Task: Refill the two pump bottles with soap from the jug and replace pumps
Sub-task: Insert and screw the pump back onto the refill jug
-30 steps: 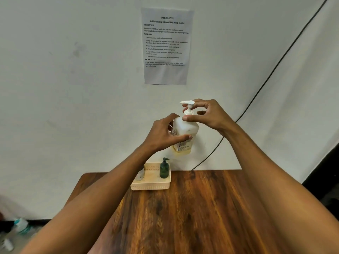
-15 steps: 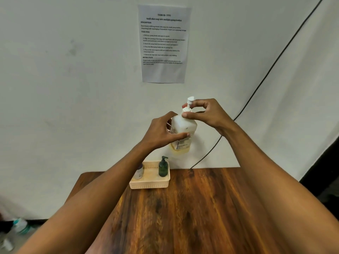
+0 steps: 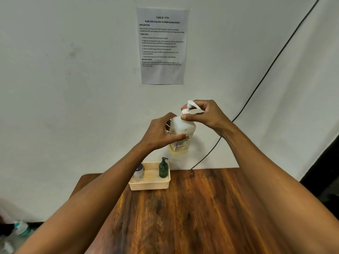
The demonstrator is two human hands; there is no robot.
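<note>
I hold a translucent white bottle point(image 3: 182, 132) with yellowish soap at its bottom up in the air above the table's far edge. My left hand point(image 3: 158, 133) wraps its body from the left. My right hand point(image 3: 203, 115) pinches the white pump point(image 3: 189, 107) at the collar, its nozzle pointing right under my fingers. Below, a dark green pump bottle point(image 3: 163, 168) stands in a cream basket point(image 3: 149, 186), and beside it a small clear bottle with a dark cap point(image 3: 138, 173), partly hidden by my left forearm.
The wooden table point(image 3: 192, 208) runs from the wall toward me. A printed task sheet point(image 3: 162, 45) hangs on the wall, and a black cable point(image 3: 256, 85) crosses it diagonally. A plastic bottle point(image 3: 22, 229) lies on the floor at lower left.
The pump head has turned: its nozzle pointed left, then toward the camera, and now points right. Both hands stay on the bottle at about the same height.
</note>
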